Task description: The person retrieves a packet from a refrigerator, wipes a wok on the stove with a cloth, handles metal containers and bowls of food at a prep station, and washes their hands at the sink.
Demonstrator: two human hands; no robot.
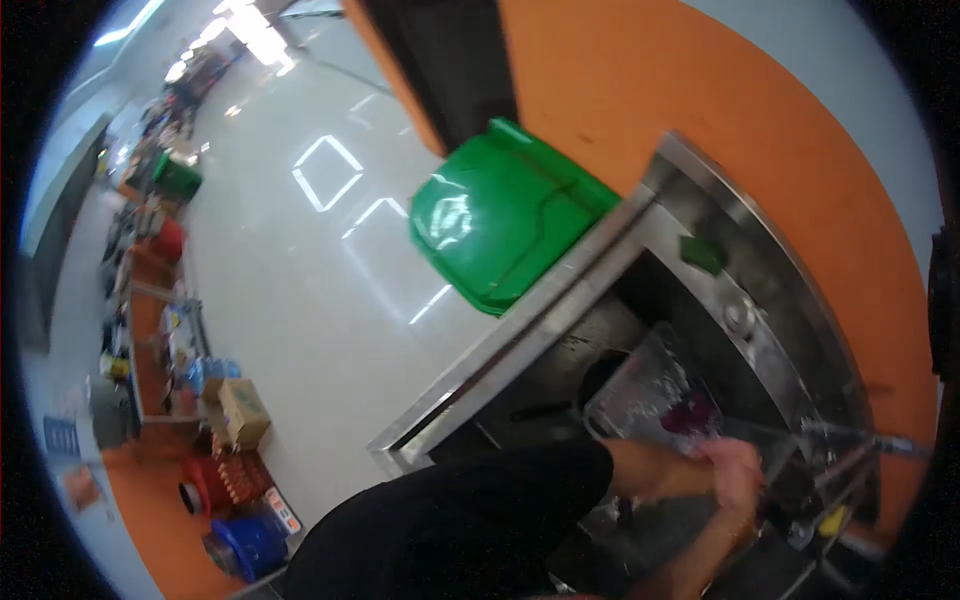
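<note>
My left hand [732, 456] and my right hand [737, 498] meet over the metal sink [540, 385], the left arm reaching across in a black sleeve. Both are smeared by motion, and their fingers cannot be made out singly. Whether anything is between them is hidden. Just beyond them a clear plastic tub [640, 385] sits tilted in the basin, wet and shiny. Some dark red-purple stuff [690, 412] shows at the tub's near side, close to my left hand.
A green object [703, 254] lies on the sink's back ledge, near a round metal fitting [738, 312]. Beside the sink stands a green lidded bin [510, 220]. An orange wall [800, 220] rises behind. Across the shiny floor are a cardboard box [240, 412] and a blue container [245, 548].
</note>
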